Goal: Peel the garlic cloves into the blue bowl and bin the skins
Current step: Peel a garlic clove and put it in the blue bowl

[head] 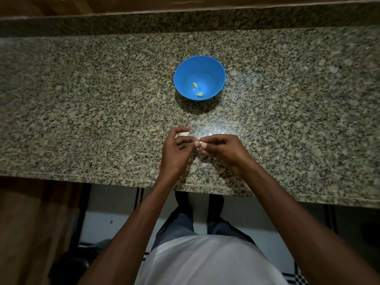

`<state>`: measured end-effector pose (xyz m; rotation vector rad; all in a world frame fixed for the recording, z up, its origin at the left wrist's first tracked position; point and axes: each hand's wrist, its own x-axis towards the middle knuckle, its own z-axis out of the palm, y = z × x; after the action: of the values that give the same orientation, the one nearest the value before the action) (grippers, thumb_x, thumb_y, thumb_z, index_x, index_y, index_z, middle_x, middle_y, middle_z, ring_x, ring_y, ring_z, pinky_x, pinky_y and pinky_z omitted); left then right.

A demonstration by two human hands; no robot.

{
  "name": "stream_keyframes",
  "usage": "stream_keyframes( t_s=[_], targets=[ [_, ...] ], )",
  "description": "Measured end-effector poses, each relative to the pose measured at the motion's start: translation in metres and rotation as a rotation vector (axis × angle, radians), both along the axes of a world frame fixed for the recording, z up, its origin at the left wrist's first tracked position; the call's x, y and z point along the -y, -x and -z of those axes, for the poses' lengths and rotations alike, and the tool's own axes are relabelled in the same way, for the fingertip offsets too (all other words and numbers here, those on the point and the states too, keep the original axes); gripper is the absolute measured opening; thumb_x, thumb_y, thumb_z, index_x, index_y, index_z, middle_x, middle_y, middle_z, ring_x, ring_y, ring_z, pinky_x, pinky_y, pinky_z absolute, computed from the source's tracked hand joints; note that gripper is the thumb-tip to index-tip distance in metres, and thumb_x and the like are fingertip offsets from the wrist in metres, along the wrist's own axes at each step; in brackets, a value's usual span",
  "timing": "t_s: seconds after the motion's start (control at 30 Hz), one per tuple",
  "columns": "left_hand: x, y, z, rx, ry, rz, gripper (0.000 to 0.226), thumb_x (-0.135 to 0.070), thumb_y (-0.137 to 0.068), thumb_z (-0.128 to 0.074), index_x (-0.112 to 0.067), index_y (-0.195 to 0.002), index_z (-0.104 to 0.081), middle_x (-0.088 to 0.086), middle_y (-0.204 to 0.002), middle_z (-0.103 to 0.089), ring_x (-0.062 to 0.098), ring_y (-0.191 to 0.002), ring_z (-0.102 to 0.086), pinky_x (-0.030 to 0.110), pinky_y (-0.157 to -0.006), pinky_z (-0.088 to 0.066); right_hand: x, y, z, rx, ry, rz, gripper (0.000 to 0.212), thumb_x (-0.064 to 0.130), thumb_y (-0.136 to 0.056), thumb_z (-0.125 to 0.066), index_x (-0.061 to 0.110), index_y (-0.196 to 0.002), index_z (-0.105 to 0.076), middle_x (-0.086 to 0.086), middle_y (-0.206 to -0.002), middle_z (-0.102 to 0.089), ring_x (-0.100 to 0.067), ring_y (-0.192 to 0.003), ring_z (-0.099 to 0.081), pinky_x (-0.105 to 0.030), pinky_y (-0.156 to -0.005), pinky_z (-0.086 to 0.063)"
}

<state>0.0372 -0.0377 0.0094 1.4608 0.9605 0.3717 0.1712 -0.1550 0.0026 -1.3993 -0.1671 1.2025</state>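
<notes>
A blue bowl (186, 70) stands on the granite counter (92, 99) with two pale peeled garlic cloves (195, 85) in its bottom. In front of it my two hands meet above the counter. My right hand (222, 151) pinches a small pale garlic clove (199, 144) at its fingertips. My left hand (176, 149) curls around pale garlic pieces (183, 133), and its thumb touches the clove held by the right hand. How much garlic the left hand holds is hidden by the fingers.
The counter's front edge (123, 179) runs just below my wrists. A raised ledge (185, 19) lines the back. A dark round object (72, 264) sits on the tiled floor at lower left, beside a wooden cabinet side (30, 223).
</notes>
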Motion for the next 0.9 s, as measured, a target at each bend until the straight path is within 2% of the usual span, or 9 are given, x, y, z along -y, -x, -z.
stream_keyframes(
  t_s=[0.13, 0.27, 0.4, 0.47, 0.53, 0.6, 0.7, 0.8, 0.9],
  targets=[
    [0.000, 0.007, 0.002, 0.001, 0.110, -0.026, 0.041, -0.002, -0.091, -0.078, -0.012, -0.126, -0.059, 0.008, -0.101, -0.078, 0.018, -0.097, -0.076, 0.024, -0.081, -0.059, 0.000, -0.002, 0.009, 0.241, 0.074, -0.091, 0.020, 0.008, -0.092, -0.080, 0.007, -0.112, -0.080, -0.010, -0.094, -0.081, -0.027, -0.088, -0.079, -0.035, -0.082, -0.064],
    [-0.006, 0.015, 0.009, -0.097, -0.059, -0.025, 0.027, 0.005, -0.095, -0.068, -0.015, -0.113, -0.070, -0.001, -0.105, -0.079, 0.007, -0.103, -0.074, 0.032, -0.091, -0.062, -0.006, -0.002, 0.016, 0.583, 0.186, -0.170, 0.014, 0.016, -0.093, -0.079, 0.018, -0.106, -0.084, 0.001, -0.095, -0.082, -0.011, -0.086, -0.077, -0.033, -0.084, -0.063],
    [-0.015, 0.023, 0.011, -0.186, -0.317, 0.006, 0.027, 0.001, -0.094, -0.069, -0.023, -0.104, -0.075, -0.017, -0.109, -0.074, -0.006, -0.101, -0.066, 0.023, -0.082, -0.060, -0.018, 0.009, 0.011, 0.866, 0.220, -0.274, 0.016, 0.007, -0.093, -0.075, 0.010, -0.106, -0.084, -0.003, -0.098, -0.081, -0.009, -0.082, -0.074, -0.016, -0.075, -0.058],
    [-0.023, 0.028, 0.016, -0.206, -0.433, -0.009, 0.027, -0.002, -0.093, -0.070, -0.026, -0.105, -0.073, -0.010, -0.113, -0.071, 0.003, -0.103, -0.066, 0.026, -0.083, -0.059, -0.023, 0.017, 0.012, 1.016, 0.201, -0.343, 0.018, -0.004, -0.090, -0.070, 0.008, -0.095, -0.083, -0.006, -0.090, -0.078, -0.014, -0.076, -0.070, -0.027, -0.068, -0.060],
    [-0.034, 0.033, 0.024, -0.264, -0.511, 0.005, 0.027, -0.009, -0.094, -0.071, -0.026, -0.114, -0.070, -0.002, -0.122, -0.065, 0.016, -0.114, -0.061, 0.033, -0.092, -0.057, -0.028, 0.025, 0.016, 1.157, 0.222, -0.406, 0.020, -0.008, -0.086, -0.068, 0.008, -0.081, -0.078, -0.005, -0.082, -0.069, -0.017, -0.069, -0.063, -0.036, -0.059, -0.056],
    [-0.046, 0.040, 0.033, -0.328, -0.534, 0.084, 0.029, -0.021, -0.094, -0.073, -0.021, -0.123, -0.068, 0.003, -0.129, -0.057, 0.022, -0.124, -0.052, 0.036, -0.099, -0.051, -0.032, 0.031, 0.014, 1.274, 0.278, -0.472, 0.019, -0.002, -0.087, -0.070, 0.012, -0.075, -0.073, -0.002, -0.083, -0.061, -0.017, -0.067, -0.058, -0.030, -0.052, -0.044],
    [-0.054, 0.051, 0.046, -0.373, -0.603, 0.217, 0.035, -0.031, -0.094, -0.074, -0.015, -0.125, -0.069, 0.004, -0.131, -0.051, 0.021, -0.127, -0.040, 0.032, -0.099, -0.041, -0.033, 0.037, 0.015, 1.375, 0.321, -0.521, 0.015, 0.004, -0.088, -0.071, 0.012, -0.075, -0.071, -0.004, -0.087, -0.058, -0.020, -0.069, -0.055, -0.031, -0.053, -0.046],
    [-0.057, 0.053, 0.053, -0.362, -0.646, 0.224, 0.034, -0.031, -0.094, -0.074, -0.015, -0.124, -0.070, 0.005, -0.132, -0.050, 0.022, -0.128, -0.038, 0.031, -0.100, -0.036, -0.035, 0.046, 0.020, 1.403, 0.385, -0.502, 0.009, 0.010, -0.093, -0.066, 0.009, -0.086, -0.071, -0.006, -0.092, -0.059, -0.022, -0.077, -0.056, -0.040, -0.061, -0.053],
    [-0.058, 0.054, 0.055, -0.347, -0.651, 0.229, 0.033, -0.029, -0.093, -0.074, -0.015, -0.123, -0.069, 0.005, -0.132, -0.050, 0.023, -0.126, -0.037, 0.031, -0.100, -0.036, -0.037, 0.051, 0.025, 1.372, 0.418, -0.491, 0.009, 0.013, -0.094, -0.060, 0.009, -0.086, -0.062, -0.005, -0.090, -0.055, -0.022, -0.077, -0.051, -0.040, -0.062, -0.048]
  ],
)
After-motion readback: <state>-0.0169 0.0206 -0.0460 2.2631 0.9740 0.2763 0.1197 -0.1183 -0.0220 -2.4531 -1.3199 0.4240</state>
